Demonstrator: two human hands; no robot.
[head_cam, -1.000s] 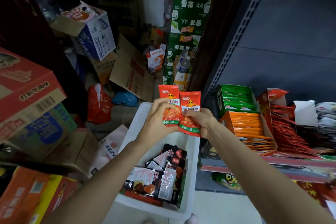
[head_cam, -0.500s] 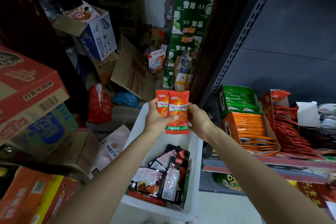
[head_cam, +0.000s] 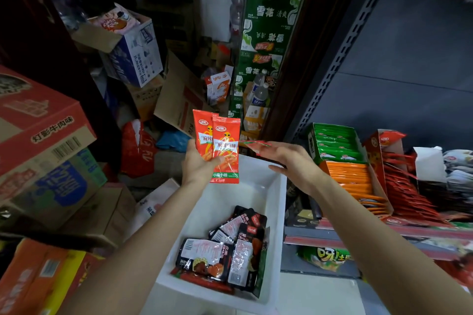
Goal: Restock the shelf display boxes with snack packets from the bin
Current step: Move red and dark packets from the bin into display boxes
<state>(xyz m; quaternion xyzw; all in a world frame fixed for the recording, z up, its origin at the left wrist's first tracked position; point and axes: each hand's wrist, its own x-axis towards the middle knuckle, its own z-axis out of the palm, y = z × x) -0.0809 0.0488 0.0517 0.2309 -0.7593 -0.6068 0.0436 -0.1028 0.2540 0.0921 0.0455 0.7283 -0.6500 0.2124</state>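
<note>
My left hand (head_cam: 202,165) grips two red snack packets (head_cam: 226,147) upright above the far end of the white bin (head_cam: 280,212). My right hand (head_cam: 291,162) is apart from them to the right, fingers stretched out, and pinches a third red packet (head_cam: 254,144) that shows edge-on at its fingertips. Several dark packets (head_cam: 230,250) lie at the near end of the bin. On the shelf to the right stand a green display box (head_cam: 332,144), an orange one (head_cam: 350,181) and a red one (head_cam: 399,181), all holding rows of packets.
Stacked cartons (head_cam: 38,140) crowd the left side. Green crates (head_cam: 268,33), bottles and loose cardboard fill the floor behind the bin. A slotted metal upright (head_cam: 330,74) edges the shelf. A green bag (head_cam: 325,258) lies on the lower shelf.
Both hands held the overlapped packets together. The right hand has now drawn away to the right toward the shelf with one packet, and the left hand keeps two.
</note>
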